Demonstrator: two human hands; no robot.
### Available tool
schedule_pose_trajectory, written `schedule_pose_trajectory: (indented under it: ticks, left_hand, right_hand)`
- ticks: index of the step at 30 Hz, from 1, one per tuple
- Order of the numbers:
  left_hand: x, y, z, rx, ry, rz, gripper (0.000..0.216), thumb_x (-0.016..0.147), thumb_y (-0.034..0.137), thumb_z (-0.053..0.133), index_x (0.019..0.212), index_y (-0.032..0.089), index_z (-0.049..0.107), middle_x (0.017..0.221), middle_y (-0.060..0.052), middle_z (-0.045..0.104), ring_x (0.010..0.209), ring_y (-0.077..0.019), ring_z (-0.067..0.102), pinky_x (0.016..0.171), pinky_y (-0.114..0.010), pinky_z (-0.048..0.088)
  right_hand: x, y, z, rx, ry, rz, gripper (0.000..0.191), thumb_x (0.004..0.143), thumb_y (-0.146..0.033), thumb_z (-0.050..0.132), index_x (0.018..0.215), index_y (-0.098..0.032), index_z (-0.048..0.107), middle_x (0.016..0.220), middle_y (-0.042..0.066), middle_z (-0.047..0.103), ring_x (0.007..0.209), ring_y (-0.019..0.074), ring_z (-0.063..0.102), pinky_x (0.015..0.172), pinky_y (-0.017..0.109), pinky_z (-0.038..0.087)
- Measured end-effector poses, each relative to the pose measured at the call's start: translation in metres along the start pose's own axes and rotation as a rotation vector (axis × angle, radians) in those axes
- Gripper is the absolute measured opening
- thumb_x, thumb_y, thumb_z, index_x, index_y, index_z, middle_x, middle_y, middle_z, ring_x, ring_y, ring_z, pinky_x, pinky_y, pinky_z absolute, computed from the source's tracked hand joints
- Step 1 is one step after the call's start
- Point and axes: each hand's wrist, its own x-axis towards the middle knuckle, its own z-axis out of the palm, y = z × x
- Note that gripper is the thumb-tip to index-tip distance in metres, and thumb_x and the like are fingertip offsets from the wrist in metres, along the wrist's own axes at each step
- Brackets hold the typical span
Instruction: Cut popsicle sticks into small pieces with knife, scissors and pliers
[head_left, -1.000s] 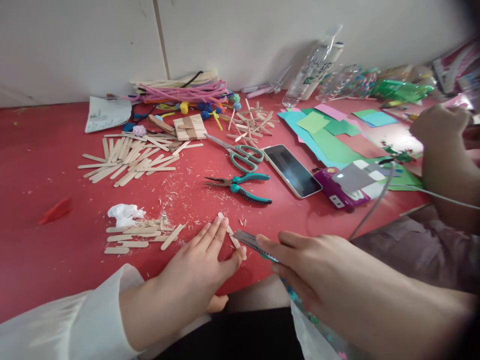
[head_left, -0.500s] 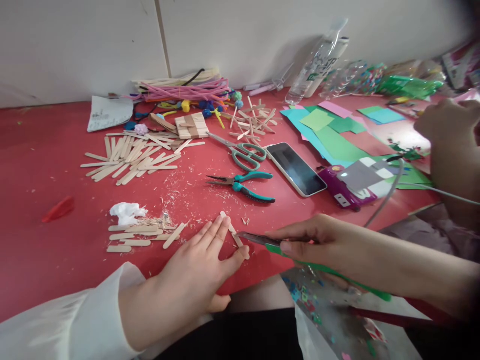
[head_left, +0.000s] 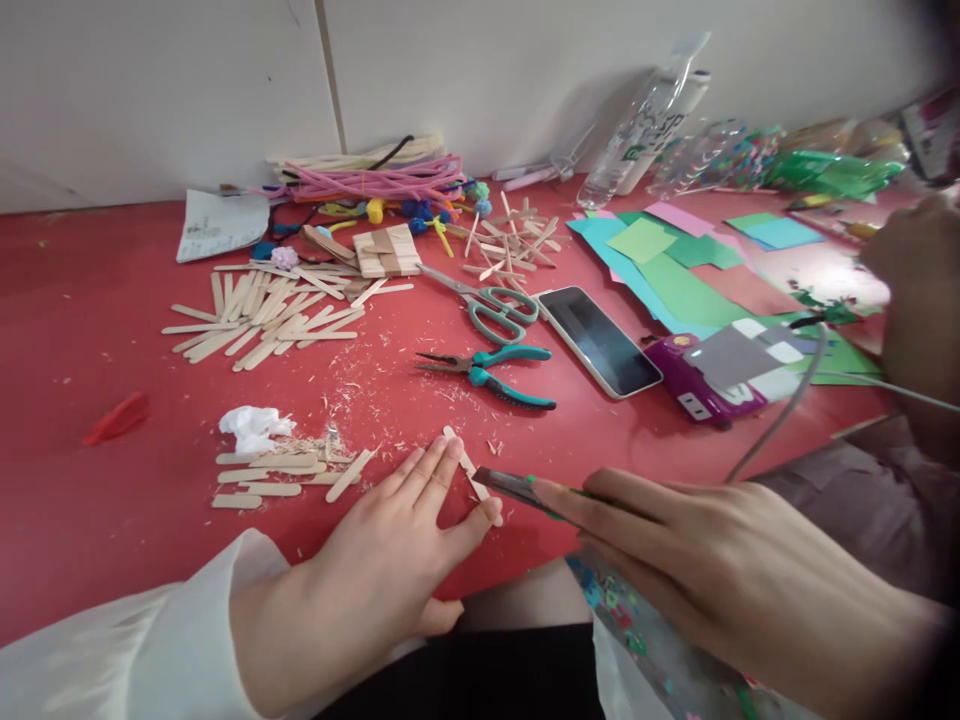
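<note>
My left hand point(head_left: 405, 535) lies on the red table, its fingertips and thumb pressing a wooden craft stick point(head_left: 466, 464) down at both ends. In my right hand point(head_left: 682, 545) is a green utility knife point(head_left: 514, 486), its blade pointing left beside the middle of that stick. Whether the blade touches the wood I cannot tell. Most of the knife's handle is hidden by my right hand. Left of my left hand lie several short cut sticks point(head_left: 281, 460) with wood shavings and a crumpled white tissue point(head_left: 255, 428).
Pliers point(head_left: 487, 372), scissors point(head_left: 499, 310) and a phone point(head_left: 600, 340) lie beyond my hands. Farther back are a craft-stick pile point(head_left: 259, 315), pink pipe cleaners point(head_left: 375, 182), coloured paper point(head_left: 679, 275) and a plastic bottle point(head_left: 637, 130). Another person's hand point(head_left: 919, 260) is at right.
My right hand has rolled over so its back faces up, turning the knife with it. The left hand stays on the stick. The other person's hand has shifted slightly right and down.
</note>
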Motion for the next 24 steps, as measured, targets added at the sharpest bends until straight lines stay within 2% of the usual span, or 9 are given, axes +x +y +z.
schedule_pose_trajectory:
  ticks: [3, 6, 14, 24]
  left_hand:
    - [0.0003, 0.0005, -0.0015, 0.01, 0.001, 0.004, 0.094, 0.056, 0.036, 0.085, 0.134, 0.018, 0.036, 0.144, -0.034, 0.022, 0.134, -0.0424, 0.019, 0.099, -0.056, 0.036]
    - [-0.0001, 0.0012, -0.003, 0.009, -0.004, 0.0, 0.094, 0.057, 0.037, 0.084, 0.135, 0.019, 0.034, 0.144, -0.034, 0.021, 0.134, -0.0419, 0.019, 0.099, -0.056, 0.037]
    - [-0.0001, 0.0016, -0.0054, 0.022, -0.004, -0.001, 0.095, 0.054, 0.035, 0.085, 0.133, 0.019, 0.036, 0.143, -0.034, 0.023, 0.133, -0.0417, 0.021, 0.097, -0.055, 0.039]
    - [-0.0017, -0.0003, 0.0018, -0.011, 0.032, -0.013, 0.096, 0.056, 0.038, 0.084, 0.136, 0.022, 0.032, 0.148, -0.028, 0.02, 0.136, -0.0387, 0.016, 0.104, -0.051, 0.034]
  right_hand:
    - [-0.0026, 0.0009, 0.0005, -0.037, 0.066, -0.154, 0.055, 0.067, 0.006, 0.031, 0.112, -0.013, 0.055, 0.088, 0.005, 0.074, 0.06, 0.0149, 0.07, 0.042, 0.023, 0.055]
    - [-0.0062, 0.0034, 0.0028, -0.094, 0.092, -0.173, 0.059, 0.06, 0.009, 0.032, 0.113, -0.01, 0.05, 0.088, 0.007, 0.075, 0.067, 0.016, 0.072, 0.045, 0.023, 0.056]
    - [-0.0058, 0.0056, 0.0048, -0.14, 0.072, -0.216, 0.052, 0.064, 0.006, 0.033, 0.108, -0.012, 0.053, 0.087, 0.005, 0.074, 0.051, 0.0158, 0.064, 0.04, 0.027, 0.05]
    - [-0.0107, -0.0005, 0.0094, -0.257, 0.032, -0.251, 0.053, 0.064, 0.003, 0.036, 0.107, -0.017, 0.059, 0.102, 0.004, 0.07, 0.057, 0.0188, 0.058, 0.045, 0.033, 0.047]
